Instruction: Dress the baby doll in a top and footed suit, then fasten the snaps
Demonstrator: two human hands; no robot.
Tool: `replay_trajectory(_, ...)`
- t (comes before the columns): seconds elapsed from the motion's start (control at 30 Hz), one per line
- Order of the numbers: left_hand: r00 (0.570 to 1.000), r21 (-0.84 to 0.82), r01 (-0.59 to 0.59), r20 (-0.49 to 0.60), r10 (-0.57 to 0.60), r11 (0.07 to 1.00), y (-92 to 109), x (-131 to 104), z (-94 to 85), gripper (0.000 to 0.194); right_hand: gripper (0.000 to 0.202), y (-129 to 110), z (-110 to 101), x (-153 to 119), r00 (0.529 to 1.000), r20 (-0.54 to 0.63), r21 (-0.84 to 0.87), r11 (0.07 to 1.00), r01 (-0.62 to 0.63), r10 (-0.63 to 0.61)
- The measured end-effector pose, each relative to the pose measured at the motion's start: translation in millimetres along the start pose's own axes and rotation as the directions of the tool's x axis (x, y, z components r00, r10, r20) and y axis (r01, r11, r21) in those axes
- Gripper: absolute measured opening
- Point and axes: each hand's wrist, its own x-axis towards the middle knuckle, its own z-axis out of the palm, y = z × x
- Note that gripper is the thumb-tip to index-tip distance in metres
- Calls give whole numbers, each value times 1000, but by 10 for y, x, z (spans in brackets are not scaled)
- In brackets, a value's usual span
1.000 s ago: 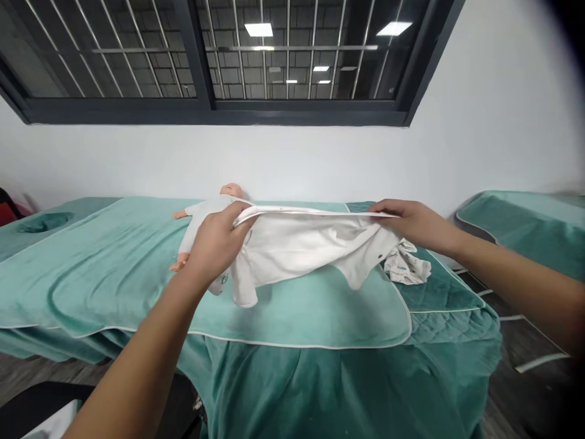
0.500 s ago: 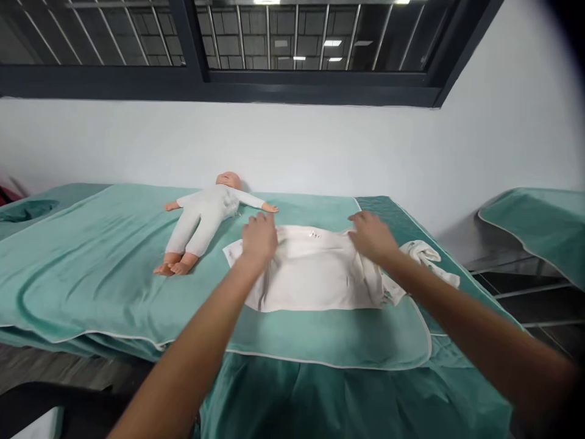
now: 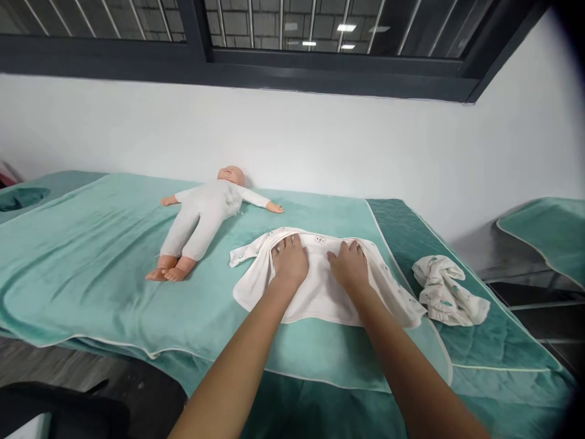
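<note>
A small white garment (image 3: 320, 292) with a faint print and a label at its neck is spread out on the green bedding. My left hand (image 3: 290, 261) lies on its left part, palm down, fingers apart and holding nothing. On the right part rests my right hand (image 3: 350, 266), also flat with its fingers spread. One sleeve of the garment sticks out to the left, and the right side slopes down toward the bed's edge. A doll (image 3: 205, 213) in a white suit lies on its back to the left, head toward the wall.
A crumpled printed white cloth (image 3: 448, 292) lies on the dark green mattress at the right. Green bedding (image 3: 91, 256) covers the bed. Behind it are a white wall (image 3: 320, 146) and a barred window. A black object (image 3: 68, 405) stands at the lower left.
Both hands have moved inward and down onto the garment, and their fingers are now spread on it. The garment's left sleeve and right side now lie more visibly spread. The view has shifted slightly.
</note>
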Motion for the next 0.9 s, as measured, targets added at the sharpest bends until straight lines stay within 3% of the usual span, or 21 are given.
replay_trajectory(0.17, 993, -87, 66, -89, -74, 994, 24, 66, 31, 52, 57, 5, 201, 26, 982, -176, 35, 996, 76, -69)
replay_trajectory(0.37, 981, -16, 1, -195, -4, 1000, -50, 300, 128, 55, 61, 123, 219, 186, 932, -299, -73, 978, 194, -207)
replay_trajectory(0.6, 990, 23, 5, -144, -2, 1000, -45, 549, 298, 58, 71, 153, 292, 473, 908, -304, -153, 956, 251, -287)
replay_trajectory(0.9, 969, 42, -24, -246, 34, 999, -9, 566, 261, 56, 76, 164, 303, 558, 900, -376, -80, 975, 206, -221)
